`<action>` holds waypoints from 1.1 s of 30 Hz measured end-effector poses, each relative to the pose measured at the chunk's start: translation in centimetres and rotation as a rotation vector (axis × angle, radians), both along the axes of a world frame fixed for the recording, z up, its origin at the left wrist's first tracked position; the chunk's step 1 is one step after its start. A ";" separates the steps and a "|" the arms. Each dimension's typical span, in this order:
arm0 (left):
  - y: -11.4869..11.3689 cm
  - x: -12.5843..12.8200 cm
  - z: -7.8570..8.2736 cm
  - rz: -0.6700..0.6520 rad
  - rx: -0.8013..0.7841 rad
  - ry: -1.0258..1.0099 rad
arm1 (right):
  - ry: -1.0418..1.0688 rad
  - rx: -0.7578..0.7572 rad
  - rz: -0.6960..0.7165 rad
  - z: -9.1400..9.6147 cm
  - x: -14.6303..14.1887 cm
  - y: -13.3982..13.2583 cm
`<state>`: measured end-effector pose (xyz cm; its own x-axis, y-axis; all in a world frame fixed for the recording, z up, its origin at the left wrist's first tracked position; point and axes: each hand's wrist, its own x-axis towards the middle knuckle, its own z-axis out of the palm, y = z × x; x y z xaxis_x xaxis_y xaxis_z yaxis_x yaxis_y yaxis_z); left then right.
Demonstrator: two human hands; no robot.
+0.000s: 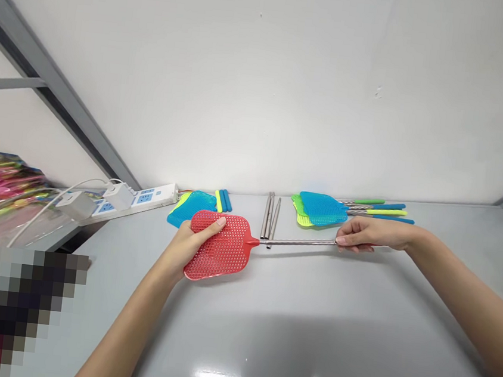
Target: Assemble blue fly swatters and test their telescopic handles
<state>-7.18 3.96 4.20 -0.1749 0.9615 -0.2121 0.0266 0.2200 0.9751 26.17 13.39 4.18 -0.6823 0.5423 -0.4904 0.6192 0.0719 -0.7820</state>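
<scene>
We see the red swatter head [232, 252] in front of us, above the grey table [284, 348], with a slim metal rod [302, 243] running from its neck toward the right. Our left hand [185, 244] grips the head's outer edge, thumb pressed flat on the mesh and the other fingers tucked underneath, mostly out of sight. Our right hand [358, 233] is closed round the far end of the rod, thumb and fingers pinching it. As we judge it, head and rod are already joined on this piece, though we cannot tell whether the joint is fully seated, and our right hand covers the rod's end, so we cannot say whether a grip sleeve is on it. Near the wall on the right lies a group of swatters [322, 210] in blue, green and yellow, with coloured handles on their rods; these look complete to us. What seems left lies farther to the left: a few loose metal rods [268, 214], three short sleeves [225, 201], one yellow and two blue, and a small pile of blue and yellow heads [200, 203] on which no rods show. We would put the work past its middle, with this red piece partly assembled
</scene>
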 end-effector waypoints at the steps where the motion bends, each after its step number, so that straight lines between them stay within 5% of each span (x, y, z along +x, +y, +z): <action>1: 0.0 0.0 -0.1 0.003 0.001 -0.001 | -0.003 0.006 -0.002 0.1 0.0 0.0; 11: 0.3 0.0 -0.5 0.005 -0.012 0.013 | 0.014 0.018 -0.009 0.2 0.1 -0.1; 33: 0.5 0.8 -1.1 0.050 -0.027 0.122 | 0.079 -0.302 -0.002 -2.4 -2.3 -0.5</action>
<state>-6.36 4.47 3.10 -0.2484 0.9451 -0.2124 0.1326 0.2504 0.9590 23.88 12.93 1.78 -0.7239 0.3810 -0.5751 0.5555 -0.1723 -0.8134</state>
